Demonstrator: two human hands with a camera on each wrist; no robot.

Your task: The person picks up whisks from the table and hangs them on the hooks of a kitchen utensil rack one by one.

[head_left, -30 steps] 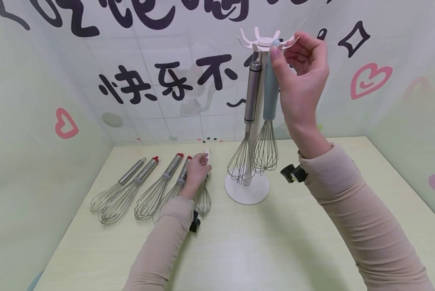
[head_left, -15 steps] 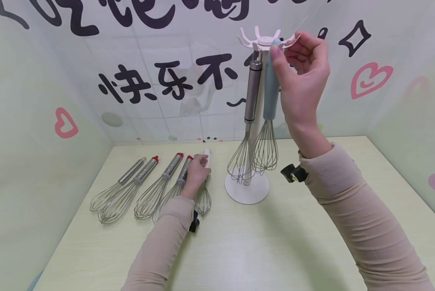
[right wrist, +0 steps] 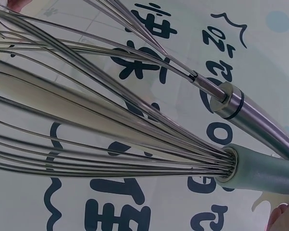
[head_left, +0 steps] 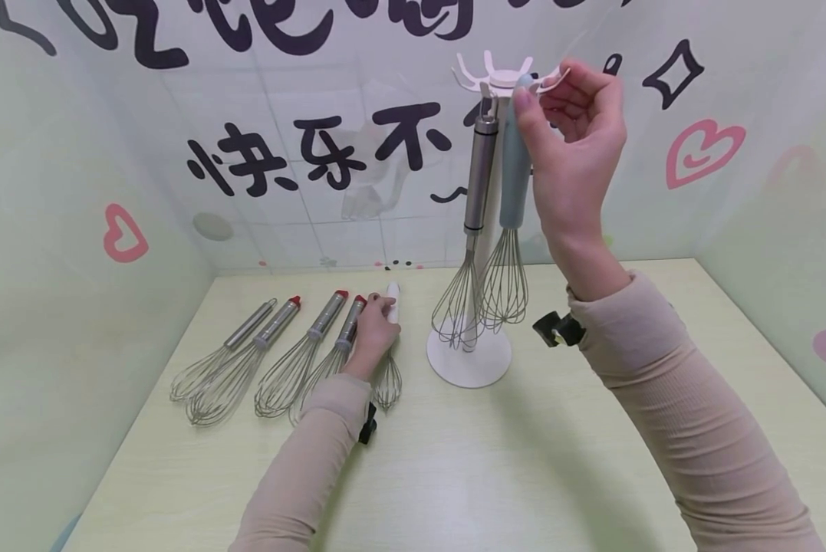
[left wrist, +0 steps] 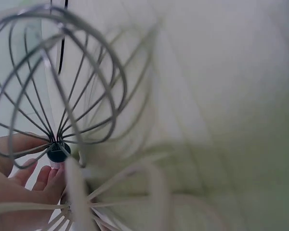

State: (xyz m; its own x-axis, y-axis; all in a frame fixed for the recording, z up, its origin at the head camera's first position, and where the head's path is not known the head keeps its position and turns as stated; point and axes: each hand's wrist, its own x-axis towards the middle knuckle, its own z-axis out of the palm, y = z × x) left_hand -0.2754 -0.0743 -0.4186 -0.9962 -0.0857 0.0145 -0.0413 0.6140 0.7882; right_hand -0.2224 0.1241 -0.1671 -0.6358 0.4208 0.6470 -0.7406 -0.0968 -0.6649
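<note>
On the table, my left hand (head_left: 375, 331) holds a small whisk by its white handle (head_left: 393, 295). In the left wrist view its wire loops fan out from a dark collar (left wrist: 59, 152), with my fingers around the handle just behind. My right hand (head_left: 584, 146) is raised at the top of a white stand (head_left: 469, 369). Its thumb presses the upper end of a hanging whisk's pale blue handle (head_left: 515, 180), and the fingers curl behind at one of the stand's hooks. A steel-handled whisk (head_left: 478, 172) hangs beside the blue one, wires overlapping in this view.
Several steel whisks lie left of my left hand, such as the red-tipped whisk (head_left: 328, 314) and the plain steel whisk (head_left: 250, 326). The stand's upturned hooks (head_left: 488, 63) spread around its top. A printed wall covering (head_left: 302, 230) rises behind the table (head_left: 454, 475).
The left hand shifts very slightly along the white handle toward the wires. The right hand and both hanging whisks stay where they were.
</note>
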